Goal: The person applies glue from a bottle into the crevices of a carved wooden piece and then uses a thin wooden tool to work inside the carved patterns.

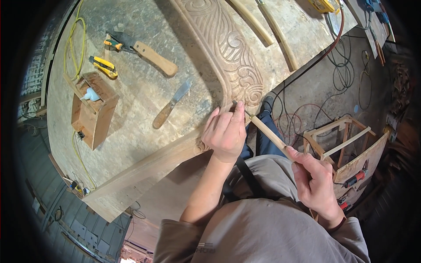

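A carved wooden piece [232,44] with scrolls and leaf-like curls in relief runs along the bench from the far side toward me. Its near scroll end lies just beyond my left hand [226,136], whose thumb and fingers close round the short metal blade of a carving chisel. The tip, mostly hidden by those fingers, is at the carving's near end. Slanting down to the right, the chisel's pale wooden handle [268,133] ends in my right hand [315,182], closed on it with the forefinger laid along the handle.
Left on the bench lie a putty knife [172,104], a wooden-handled tool [155,58], a yellow utility knife [103,66] and an open wooden box [97,120]. Two long wooden handles [279,37] rest at the far right. Cables [342,74] and a wooden frame [340,140] stand off the bench's right side.
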### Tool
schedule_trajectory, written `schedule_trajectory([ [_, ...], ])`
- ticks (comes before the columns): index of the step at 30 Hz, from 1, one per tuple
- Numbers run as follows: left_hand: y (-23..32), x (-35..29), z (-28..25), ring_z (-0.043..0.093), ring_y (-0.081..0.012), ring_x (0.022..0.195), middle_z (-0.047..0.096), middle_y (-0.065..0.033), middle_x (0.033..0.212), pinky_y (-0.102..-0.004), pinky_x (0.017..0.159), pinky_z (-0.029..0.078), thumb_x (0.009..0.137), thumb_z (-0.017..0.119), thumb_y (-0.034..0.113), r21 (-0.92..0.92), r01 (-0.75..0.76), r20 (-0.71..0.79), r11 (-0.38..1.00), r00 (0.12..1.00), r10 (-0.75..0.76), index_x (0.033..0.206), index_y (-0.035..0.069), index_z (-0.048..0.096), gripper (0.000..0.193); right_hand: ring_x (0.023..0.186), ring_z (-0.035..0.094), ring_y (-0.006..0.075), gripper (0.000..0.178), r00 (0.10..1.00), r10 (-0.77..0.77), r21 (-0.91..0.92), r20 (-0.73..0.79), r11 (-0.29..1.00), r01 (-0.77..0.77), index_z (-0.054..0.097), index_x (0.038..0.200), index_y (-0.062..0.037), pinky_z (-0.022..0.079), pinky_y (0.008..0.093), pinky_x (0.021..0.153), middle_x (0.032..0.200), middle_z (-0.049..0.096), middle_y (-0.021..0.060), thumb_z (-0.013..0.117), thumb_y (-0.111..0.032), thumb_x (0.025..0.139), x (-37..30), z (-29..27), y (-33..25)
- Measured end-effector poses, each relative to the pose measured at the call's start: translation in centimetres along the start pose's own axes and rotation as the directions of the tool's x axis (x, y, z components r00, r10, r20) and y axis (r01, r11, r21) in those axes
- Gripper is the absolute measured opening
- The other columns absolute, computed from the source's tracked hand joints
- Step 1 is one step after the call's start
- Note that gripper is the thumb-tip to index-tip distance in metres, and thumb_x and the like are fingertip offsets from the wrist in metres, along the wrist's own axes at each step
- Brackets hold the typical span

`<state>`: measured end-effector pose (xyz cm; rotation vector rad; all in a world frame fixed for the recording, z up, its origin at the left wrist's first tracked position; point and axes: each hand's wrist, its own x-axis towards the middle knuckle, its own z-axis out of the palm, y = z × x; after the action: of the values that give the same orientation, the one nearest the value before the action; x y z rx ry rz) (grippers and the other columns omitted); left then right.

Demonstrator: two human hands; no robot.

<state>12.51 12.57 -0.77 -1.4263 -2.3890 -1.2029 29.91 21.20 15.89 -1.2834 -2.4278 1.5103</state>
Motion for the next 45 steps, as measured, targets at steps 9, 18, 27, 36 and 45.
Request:
schedule_trajectory([
  [9, -0.1, 0.0, 0.1, 0.065, -0.0262, 0.068, 0.062, -0.0058, 0.072, -0.0406, 0.081, 0.06, 0.077, 0.084, 0.0, 0.047, -0.037, 0.042, 0.998, 0.999, 0.035, 0.108, 0.01, 0.081, 0.033, 0.064, 0.051, 0.0057, 0.037, 0.948, 0.309, 0.599, 0.07, 0.747, -0.288, 0.064, 0.138, 0.002, 0.044, 0.0232, 0.058, 0.078, 0.061, -0.0004, 0.063, -0.006, 0.102, -2.8, 3.9, 6.0],
  [18, -0.5, -0.1, 0.3, 0.063, -0.0241, 0.066, 0.059, -0.0031, 0.072, -0.0396, 0.081, 0.06, 0.081, 0.084, 0.008, 0.052, -0.039, 0.001, 0.998, 0.999, 0.039, 0.108, 0.014, 0.082, 0.028, 0.05, 0.053, 0.0273, 0.048, 0.989, -0.124, -0.053, -0.077, 0.991, 0.12, 0.067, 0.133, -0.0002, 0.046, 0.0372, 0.05, 0.063, 0.054, 0.0119, 0.066, 0.01, 0.087, -1.5, 1.9, 2.6],
  [27, -0.4, -0.1, -0.1, 0.064, -0.0246, 0.067, 0.059, -0.0035, 0.072, -0.0393, 0.08, 0.06, 0.082, 0.083, 0.007, 0.078, -0.022, 0.01, 0.997, 1.0, 0.021, 0.108, 0.013, 0.082, 0.026, 0.054, 0.058, 0.0263, 0.047, 0.993, -0.114, -0.05, -0.034, 0.992, 0.112, 0.064, 0.135, 0.0017, 0.048, 0.0383, 0.052, 0.071, 0.059, 0.0142, 0.063, 0.01, 0.089, -0.4, 1.9, 1.2],
  [36, 0.0, -0.1, 0.6, 0.062, -0.0238, 0.066, 0.062, -0.0042, 0.08, -0.0359, 0.063, 0.053, 0.078, 0.08, 0.0, 0.038, 0.075, -0.053, 0.996, 0.996, -0.072, 0.111, 0.011, 0.08, 0.035, 0.061, 0.054, 0.0099, 0.036, 0.986, 0.009, 0.274, -0.166, 0.961, 0.037, 0.068, 0.132, 0.0028, 0.044, 0.0234, 0.057, 0.079, 0.066, 0.0087, 0.063, 0.004, 0.097, -2.0, 3.4, 5.4],
  [45, -0.7, -0.4, 0.3, 0.058, -0.0215, 0.065, 0.055, -0.0016, 0.076, -0.0354, 0.06, 0.049, 0.071, 0.082, -0.001, 0.046, -0.071, -0.037, 0.996, 0.997, 0.072, 0.109, 0.018, 0.083, 0.043, 0.06, 0.064, 0.0227, 0.036, 0.996, -0.042, 0.112, -0.08, 0.992, 0.051, 0.068, 0.128, 0.0046, 0.051, 0.0288, 0.06, 0.081, 0.069, 0.0191, 0.065, 0.008, 0.092, -1.6, 2.2, 2.9],
])
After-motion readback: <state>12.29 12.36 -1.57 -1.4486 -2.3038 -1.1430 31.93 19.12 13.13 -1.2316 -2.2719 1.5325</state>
